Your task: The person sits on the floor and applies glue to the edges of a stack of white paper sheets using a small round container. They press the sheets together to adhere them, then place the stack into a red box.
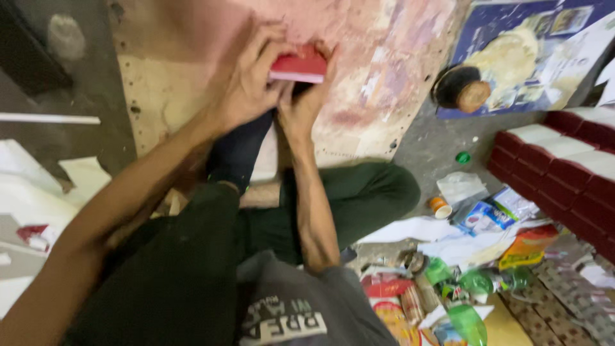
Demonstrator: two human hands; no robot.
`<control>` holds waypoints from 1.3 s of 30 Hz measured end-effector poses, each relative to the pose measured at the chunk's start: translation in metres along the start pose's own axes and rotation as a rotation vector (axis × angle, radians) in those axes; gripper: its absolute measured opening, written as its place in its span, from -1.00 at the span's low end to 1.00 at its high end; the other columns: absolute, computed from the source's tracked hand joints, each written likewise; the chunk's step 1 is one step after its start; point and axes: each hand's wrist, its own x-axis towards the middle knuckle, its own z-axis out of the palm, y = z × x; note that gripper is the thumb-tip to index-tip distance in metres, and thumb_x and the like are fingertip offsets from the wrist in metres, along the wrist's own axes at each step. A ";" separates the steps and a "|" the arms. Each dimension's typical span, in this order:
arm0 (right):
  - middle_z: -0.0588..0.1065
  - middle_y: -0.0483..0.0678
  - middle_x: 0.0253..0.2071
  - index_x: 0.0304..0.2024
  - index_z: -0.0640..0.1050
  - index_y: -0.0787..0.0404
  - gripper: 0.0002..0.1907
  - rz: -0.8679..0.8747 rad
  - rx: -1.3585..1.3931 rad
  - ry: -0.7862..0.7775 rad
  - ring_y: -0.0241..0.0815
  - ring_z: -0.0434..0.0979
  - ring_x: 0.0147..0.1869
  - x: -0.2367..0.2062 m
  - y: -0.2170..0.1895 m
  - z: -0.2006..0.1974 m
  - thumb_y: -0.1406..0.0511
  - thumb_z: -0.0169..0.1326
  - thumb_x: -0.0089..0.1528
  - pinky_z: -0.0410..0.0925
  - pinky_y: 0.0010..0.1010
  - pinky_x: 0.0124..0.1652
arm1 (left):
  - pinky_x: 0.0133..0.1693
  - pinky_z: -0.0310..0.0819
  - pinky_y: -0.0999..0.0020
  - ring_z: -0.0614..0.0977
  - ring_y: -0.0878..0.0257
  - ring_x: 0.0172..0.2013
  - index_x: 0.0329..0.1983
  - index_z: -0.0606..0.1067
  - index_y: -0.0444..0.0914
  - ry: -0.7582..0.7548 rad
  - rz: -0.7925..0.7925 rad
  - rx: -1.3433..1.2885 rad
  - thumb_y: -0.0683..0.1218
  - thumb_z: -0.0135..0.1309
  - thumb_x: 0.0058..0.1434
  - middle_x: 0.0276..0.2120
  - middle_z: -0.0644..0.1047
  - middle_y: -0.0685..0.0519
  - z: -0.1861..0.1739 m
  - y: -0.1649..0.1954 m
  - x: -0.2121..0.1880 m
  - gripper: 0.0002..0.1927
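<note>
Fingers of the left hand [246,86] and right hand [307,96] curl tight around a small red box [299,66], up over the pink board [384,77]. They hide its lower part.

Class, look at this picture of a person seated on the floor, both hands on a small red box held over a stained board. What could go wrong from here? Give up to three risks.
1. Both the left hand and right hand pinch the red box by its edges, so it may slip onto the stained board.
2. The board looks smeared, so the box could pick up marks.
3. Bottles and packets crowd the floor beside the person's knee, and a shift of the leg could scatter them toward the stacked red boxes.
</note>
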 end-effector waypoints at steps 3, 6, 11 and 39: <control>0.20 0.16 0.42 0.58 -0.08 0.24 0.02 0.005 0.182 0.098 0.04 0.24 0.52 0.001 -0.001 0.009 0.49 0.20 0.21 0.18 -0.17 0.51 | 0.26 0.43 0.01 0.48 -0.21 0.23 0.18 0.43 -0.32 -0.025 -0.044 0.035 -0.34 0.24 0.14 0.17 0.37 -0.20 -0.001 -0.004 0.000 -0.48; 0.20 0.19 0.45 0.57 -0.07 0.25 -0.08 0.043 0.136 0.034 0.06 0.23 0.55 0.003 -0.001 0.010 0.46 0.16 0.30 0.13 -0.21 0.52 | 0.25 0.41 -0.05 0.49 -0.22 0.18 0.14 0.45 -0.34 -0.062 -0.101 0.075 -0.34 0.23 0.05 0.09 0.41 -0.20 -0.002 -0.005 -0.004 -0.46; 0.17 0.18 0.46 0.52 -0.04 0.27 -0.16 -0.002 0.205 -0.046 0.06 0.26 0.49 0.006 0.000 0.004 0.42 0.10 0.31 0.18 -0.22 0.48 | 0.21 0.51 0.08 0.57 -0.16 0.18 0.11 0.41 -0.41 -0.091 0.194 0.220 -0.23 0.26 0.23 0.15 0.48 -0.24 -0.005 -0.011 0.001 -0.58; 0.53 0.01 -0.19 -0.06 0.65 0.40 -0.81 0.230 -0.200 -0.051 -0.25 0.48 -0.22 -0.030 0.004 -0.055 0.37 0.22 0.34 0.38 -0.41 -0.20 | -0.09 0.50 0.26 0.64 0.20 -0.14 0.10 0.52 -0.43 -0.267 -0.450 -0.187 -0.09 0.25 0.45 -0.13 0.61 -0.08 -0.008 -0.015 -0.022 -0.67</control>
